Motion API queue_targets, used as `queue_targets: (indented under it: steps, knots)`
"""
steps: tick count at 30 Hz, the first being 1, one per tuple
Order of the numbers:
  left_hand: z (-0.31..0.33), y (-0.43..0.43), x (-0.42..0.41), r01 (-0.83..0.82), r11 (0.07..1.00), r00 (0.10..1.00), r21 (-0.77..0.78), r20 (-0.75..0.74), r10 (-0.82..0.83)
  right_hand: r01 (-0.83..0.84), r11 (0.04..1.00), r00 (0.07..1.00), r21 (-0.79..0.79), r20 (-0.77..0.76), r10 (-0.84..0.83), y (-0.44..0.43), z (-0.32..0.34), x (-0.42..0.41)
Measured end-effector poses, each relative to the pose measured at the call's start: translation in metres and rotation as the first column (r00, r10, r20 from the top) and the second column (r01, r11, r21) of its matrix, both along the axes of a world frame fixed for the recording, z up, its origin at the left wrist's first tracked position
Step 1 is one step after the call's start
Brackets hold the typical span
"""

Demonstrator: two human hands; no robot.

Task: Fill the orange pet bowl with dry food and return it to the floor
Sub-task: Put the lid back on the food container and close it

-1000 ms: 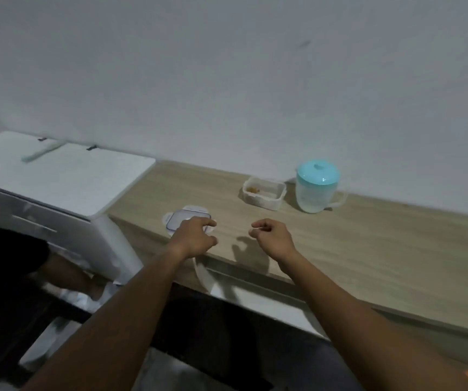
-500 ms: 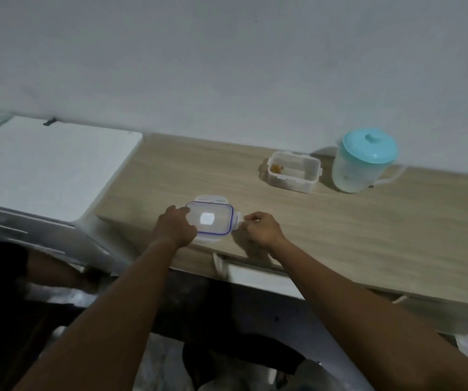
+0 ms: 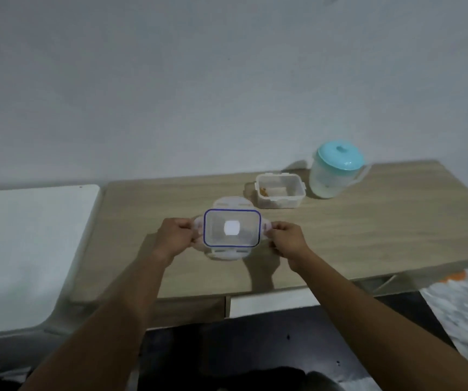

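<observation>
Here, left hand [image 3: 175, 235] and right hand [image 3: 287, 239] pinch the lid [image 3: 232, 228]; clear, blue-rimmed.

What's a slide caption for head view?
The left hand and right hand pinch side tabs of a blue-sealed lid over the counter; open container and jug behind.

The box lid [image 3: 232, 228] is clear, with a dark blue line round its rim, milky white flaps and a bright white patch at its centre. The far box [image 3: 283, 200] is milky white, with orange-brown bits [image 3: 263, 191] in its left corner. To its right, the jug [image 3: 329, 183] is cloudy white under a turquoise cap [image 3: 340, 155]. The table [image 3: 382, 227] is pale wood with fine straight grain. The cabinet top [image 3: 29, 244] at the left is plain white, and the wall [image 3: 227, 80] is flat pale grey.
</observation>
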State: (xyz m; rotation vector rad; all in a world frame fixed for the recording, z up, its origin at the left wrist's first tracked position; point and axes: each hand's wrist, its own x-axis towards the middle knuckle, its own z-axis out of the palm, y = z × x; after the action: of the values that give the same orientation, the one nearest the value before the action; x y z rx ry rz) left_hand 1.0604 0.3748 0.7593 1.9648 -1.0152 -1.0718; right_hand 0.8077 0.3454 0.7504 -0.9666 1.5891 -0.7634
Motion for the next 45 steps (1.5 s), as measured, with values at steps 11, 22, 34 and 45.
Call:
queue_targets:
  steps: [11, 22, 34, 45]
  knots:
    - [0.068, -0.087, -0.091, 0.071, 0.949, 0.906, -0.307, -0.378, -0.190, 0.374, 0.921, 0.884, -0.107, 0.340, -0.320, -0.057, 0.085, -0.070]
    - [0.020, -0.128, -0.132, 0.030, 0.973, 0.999, -0.229, 0.049, -0.019, 0.017, 0.951, 0.980, -0.307, -0.183, -0.077, -0.119, 0.040, -0.090]
    - [-0.025, -0.161, -0.153, -0.164, 0.961, 0.976, -0.221, -0.181, 0.125, -0.083, 0.957, 0.965, -0.280, -0.262, 0.007, -0.141, -0.010, -0.099]
    - [-0.028, -0.114, -0.149, -0.253, 0.966, 0.910, -0.045, -0.350, 0.222, -0.088, 0.960, 0.982, -0.265, -0.184, 0.040, -0.102, -0.021, -0.104]
